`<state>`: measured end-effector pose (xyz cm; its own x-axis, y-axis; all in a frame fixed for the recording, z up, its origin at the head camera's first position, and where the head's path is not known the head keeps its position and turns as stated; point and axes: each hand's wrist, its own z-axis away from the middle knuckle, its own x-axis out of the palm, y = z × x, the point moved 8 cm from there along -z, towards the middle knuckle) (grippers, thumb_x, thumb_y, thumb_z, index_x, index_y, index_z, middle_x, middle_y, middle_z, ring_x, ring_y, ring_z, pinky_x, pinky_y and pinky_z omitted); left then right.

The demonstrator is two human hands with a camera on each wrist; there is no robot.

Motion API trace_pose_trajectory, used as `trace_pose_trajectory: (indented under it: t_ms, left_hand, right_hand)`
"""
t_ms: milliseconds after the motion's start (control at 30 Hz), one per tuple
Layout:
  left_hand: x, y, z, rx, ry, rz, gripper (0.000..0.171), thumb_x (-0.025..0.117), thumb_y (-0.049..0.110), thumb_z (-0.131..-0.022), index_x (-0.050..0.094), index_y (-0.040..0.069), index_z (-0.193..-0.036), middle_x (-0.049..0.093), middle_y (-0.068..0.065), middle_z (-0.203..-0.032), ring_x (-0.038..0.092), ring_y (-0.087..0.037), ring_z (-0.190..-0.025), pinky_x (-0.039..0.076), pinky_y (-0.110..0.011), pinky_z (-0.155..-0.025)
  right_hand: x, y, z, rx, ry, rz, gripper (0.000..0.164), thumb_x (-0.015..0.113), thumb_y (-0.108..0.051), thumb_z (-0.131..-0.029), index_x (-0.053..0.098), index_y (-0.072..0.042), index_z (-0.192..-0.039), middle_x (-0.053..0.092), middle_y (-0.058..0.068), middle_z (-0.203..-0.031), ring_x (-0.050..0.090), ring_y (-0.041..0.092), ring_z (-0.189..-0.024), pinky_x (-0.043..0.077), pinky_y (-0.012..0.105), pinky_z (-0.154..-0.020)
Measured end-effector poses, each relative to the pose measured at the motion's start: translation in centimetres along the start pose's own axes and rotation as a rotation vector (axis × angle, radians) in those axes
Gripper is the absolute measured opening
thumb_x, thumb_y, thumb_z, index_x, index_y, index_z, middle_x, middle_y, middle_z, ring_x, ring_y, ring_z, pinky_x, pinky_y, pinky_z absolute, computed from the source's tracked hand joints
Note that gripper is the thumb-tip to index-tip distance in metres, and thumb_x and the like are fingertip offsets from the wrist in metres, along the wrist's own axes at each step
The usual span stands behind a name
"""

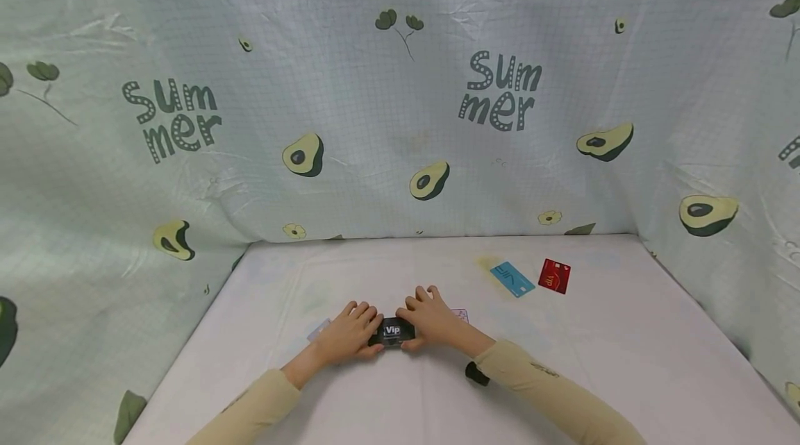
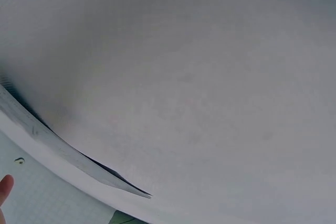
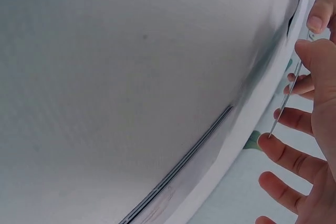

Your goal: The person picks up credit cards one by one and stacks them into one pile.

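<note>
In the head view, a black card (image 1: 392, 332) lettered "Vip" spans the space between both hands. My left hand (image 1: 348, 335) grips its left end, fingers over the top and thumb below. The card's right end is pinched by my right hand (image 1: 432, 320). In the right wrist view the card (image 3: 284, 107) appears edge-on, between the thumb (image 3: 315, 56) and fingertips of the right hand, with left fingers at its far end. Only one digit (image 2: 5, 188) of the left hand enters the left wrist view.
A pale card (image 1: 318, 330) lies beside the left hand, and a pink patterned card (image 1: 460, 314) shows partly behind the right wrist. Farther back right lie a blue card (image 1: 512, 279) and a red card (image 1: 554, 276). A small black object (image 1: 477, 373) shows by the right sleeve.
</note>
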<state>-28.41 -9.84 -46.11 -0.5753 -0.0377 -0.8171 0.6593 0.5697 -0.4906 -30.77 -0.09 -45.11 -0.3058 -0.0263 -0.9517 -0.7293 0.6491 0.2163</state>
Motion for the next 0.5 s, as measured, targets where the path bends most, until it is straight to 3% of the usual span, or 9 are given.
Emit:
trace_pose_trajectory:
  t_ms: [500]
  left_hand:
    - [-2.0,1.7,-0.5,0.02,0.071,-0.01,0.053,0.045,0.055,-0.084,0.056,0.01,-0.111,0.054,-0.002,-0.095,0.048,-0.017,-0.089,0.041,-0.034,-0.079]
  right_hand:
    - [-0.5,0.0,1.7,-0.016,0.042,0.027,0.052,0.057,-0.065,-0.069,0.056,-0.027,-0.103,0.046,-0.006,-0.082,0.035,0.014,-0.08,0.034,0.041,-0.08]
